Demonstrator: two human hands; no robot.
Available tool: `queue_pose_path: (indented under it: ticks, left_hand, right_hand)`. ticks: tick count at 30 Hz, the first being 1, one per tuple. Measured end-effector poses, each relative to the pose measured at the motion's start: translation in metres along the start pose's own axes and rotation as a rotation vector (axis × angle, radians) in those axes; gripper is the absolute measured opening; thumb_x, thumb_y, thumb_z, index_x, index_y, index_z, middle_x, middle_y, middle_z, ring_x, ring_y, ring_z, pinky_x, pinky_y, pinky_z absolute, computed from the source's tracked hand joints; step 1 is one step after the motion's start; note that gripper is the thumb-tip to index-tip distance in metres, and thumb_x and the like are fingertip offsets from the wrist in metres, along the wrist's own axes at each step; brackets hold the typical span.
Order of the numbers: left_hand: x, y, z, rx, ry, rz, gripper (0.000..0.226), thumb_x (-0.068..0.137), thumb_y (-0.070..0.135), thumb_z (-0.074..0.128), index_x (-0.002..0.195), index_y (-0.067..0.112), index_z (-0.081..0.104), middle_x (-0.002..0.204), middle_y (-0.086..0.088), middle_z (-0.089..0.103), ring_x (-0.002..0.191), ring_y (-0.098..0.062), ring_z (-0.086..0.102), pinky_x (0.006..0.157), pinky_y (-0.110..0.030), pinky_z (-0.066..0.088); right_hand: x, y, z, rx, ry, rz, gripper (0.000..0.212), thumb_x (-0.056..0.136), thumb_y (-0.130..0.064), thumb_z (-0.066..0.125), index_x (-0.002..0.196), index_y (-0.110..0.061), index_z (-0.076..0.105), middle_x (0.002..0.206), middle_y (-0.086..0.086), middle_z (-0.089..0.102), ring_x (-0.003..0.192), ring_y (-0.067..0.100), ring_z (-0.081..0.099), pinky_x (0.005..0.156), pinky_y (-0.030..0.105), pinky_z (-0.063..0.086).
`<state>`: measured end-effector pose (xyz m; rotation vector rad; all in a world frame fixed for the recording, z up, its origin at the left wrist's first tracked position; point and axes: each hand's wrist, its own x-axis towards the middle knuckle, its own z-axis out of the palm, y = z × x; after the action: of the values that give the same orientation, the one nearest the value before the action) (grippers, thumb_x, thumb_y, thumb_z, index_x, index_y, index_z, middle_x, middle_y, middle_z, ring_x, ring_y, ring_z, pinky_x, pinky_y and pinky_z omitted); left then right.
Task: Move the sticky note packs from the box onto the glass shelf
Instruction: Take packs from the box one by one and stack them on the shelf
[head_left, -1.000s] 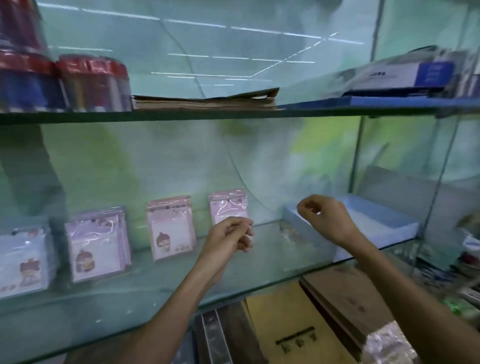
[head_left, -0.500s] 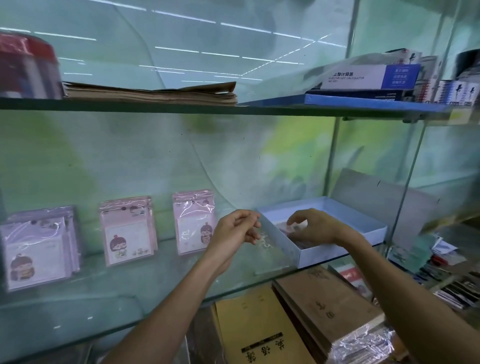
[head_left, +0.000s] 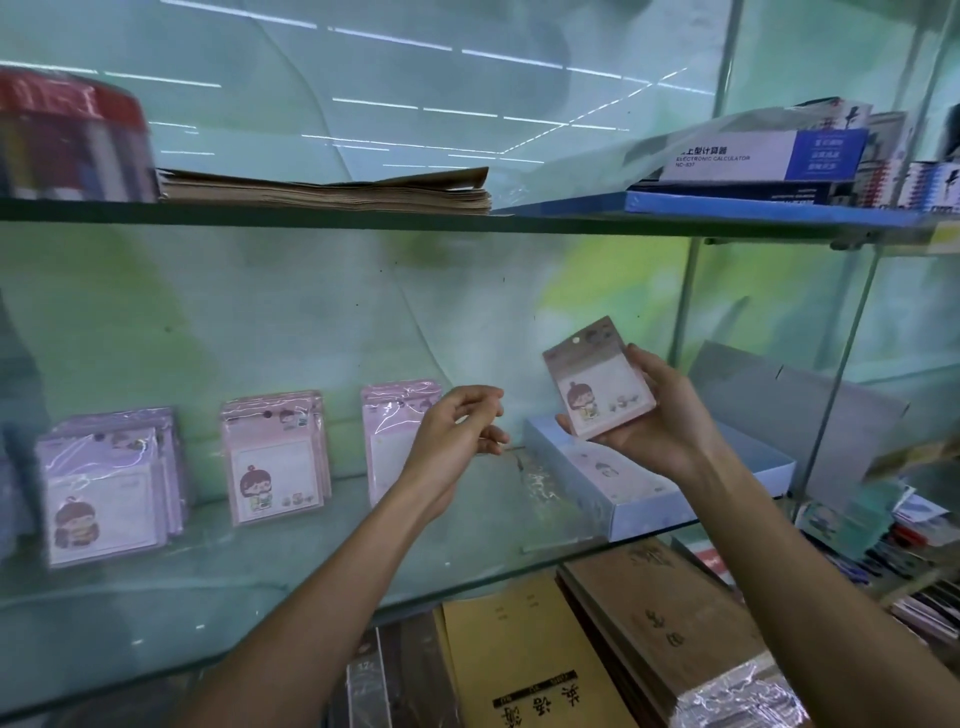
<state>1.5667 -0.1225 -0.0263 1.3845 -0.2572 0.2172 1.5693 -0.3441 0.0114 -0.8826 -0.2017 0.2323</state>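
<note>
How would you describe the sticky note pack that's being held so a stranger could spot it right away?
Find the middle glass shelf and the pale blue box at its right end. Just above it, the right hand holds one pink sticky note pack. It alone is airborne and tilted; the others stand against the back wall.

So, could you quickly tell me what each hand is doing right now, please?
Left hand: fingers loosely curled, holding nothing.
Right hand: holding a pack.

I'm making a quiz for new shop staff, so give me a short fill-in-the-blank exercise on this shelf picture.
1. The right hand holds one sticky note pack above the ____.
2. The left hand holds ____.
3. ____ stacks of packs stand on the glass shelf.
4. On the upper shelf, a blue and white box is labelled electronic ____.

Missing words: box; nothing; three; calculator
</note>
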Motion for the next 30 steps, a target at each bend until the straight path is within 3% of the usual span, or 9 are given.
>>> queue_pose_path:
  ticks: [9,11,13,15,18,22,25,30]
  left_hand:
    - [0.007,0.039,-0.029,0.073,0.069,0.034,0.012,0.094,0.014,0.06,0.103,0.009,0.066,0.091,-0.007,0.067,0.069,-0.017,0.058,0.058,-0.025,0.048]
    - [0.004,0.043,-0.038,0.152,0.079,0.045,0.01,0.093,0.014,0.061,0.096,0.012,0.07,0.085,-0.006,0.068,0.07,-0.016,0.057,0.059,-0.026,0.046]
    - [-0.002,0.047,-0.046,0.182,0.104,0.062,0.009,0.092,0.012,0.061,0.091,0.013,0.07,0.081,-0.005,0.067,0.069,-0.015,0.057,0.061,-0.027,0.046]
    - [-0.007,0.051,-0.057,0.177,0.135,0.084,0.008,0.091,0.011,0.062,0.09,0.012,0.07,0.082,-0.003,0.069,0.068,-0.011,0.06,0.061,-0.023,0.048]
    - [-0.014,0.058,-0.079,0.195,0.172,0.131,0.009,0.09,0.009,0.064,0.091,0.011,0.073,0.083,-0.001,0.072,0.069,-0.007,0.063,0.061,-0.016,0.049]
    - [-0.026,0.066,-0.105,0.22,0.232,0.171,0.012,0.09,0.007,0.064,0.088,0.014,0.073,0.081,-0.002,0.071,0.068,-0.01,0.06,0.058,-0.018,0.047]
    - [-0.035,0.071,-0.122,0.243,0.281,0.203,0.012,0.089,0.007,0.065,0.085,0.016,0.073,0.08,0.0,0.072,0.067,-0.007,0.061,0.061,-0.017,0.048]
    - [-0.052,0.08,-0.138,0.255,0.326,0.198,0.01,0.088,0.01,0.067,0.084,0.016,0.073,0.081,-0.001,0.072,0.066,-0.005,0.061,0.061,-0.017,0.048]
  right_hand:
    - [-0.002,0.055,0.044,0.022,-0.273,0.178,0.049,0.093,-0.037,0.05,0.134,-0.011,0.056,0.135,0.021,0.056,0.113,0.039,0.057,0.097,0.063,0.043]
    - [-0.001,0.069,0.052,0.037,-0.326,0.208,0.048,0.096,-0.037,0.045,0.134,-0.01,0.057,0.135,0.021,0.056,0.115,0.039,0.057,0.103,0.064,0.036]
    - [0.002,0.081,0.057,0.064,-0.358,0.238,0.051,0.099,-0.039,0.041,0.14,-0.01,0.049,0.145,0.021,0.046,0.129,0.041,0.045,0.112,0.065,0.022]
    - [0.006,0.092,0.061,0.073,-0.356,0.255,0.053,0.1,-0.042,0.039,0.144,-0.011,0.044,0.148,0.02,0.042,0.136,0.04,0.038,0.113,0.066,0.018]
    - [0.007,0.107,0.07,-0.031,-0.333,0.232,0.048,0.099,-0.04,0.042,0.135,-0.011,0.055,0.137,0.017,0.056,0.126,0.039,0.052,0.108,0.065,0.032]
    - [0.003,0.127,0.08,-0.171,-0.247,0.145,0.027,0.087,-0.022,0.061,0.109,-0.006,0.066,0.114,0.02,0.067,0.106,0.039,0.064,0.09,0.052,0.054]
    - [-0.002,0.142,0.09,-0.195,-0.228,0.124,0.006,0.086,-0.009,0.063,0.088,-0.007,0.068,0.1,0.02,0.07,0.093,0.037,0.067,0.083,0.045,0.058]
    - [-0.008,0.156,0.109,-0.296,-0.243,0.07,0.011,0.092,-0.004,0.058,0.086,-0.009,0.067,0.09,0.014,0.073,0.078,0.024,0.07,0.068,0.029,0.058]
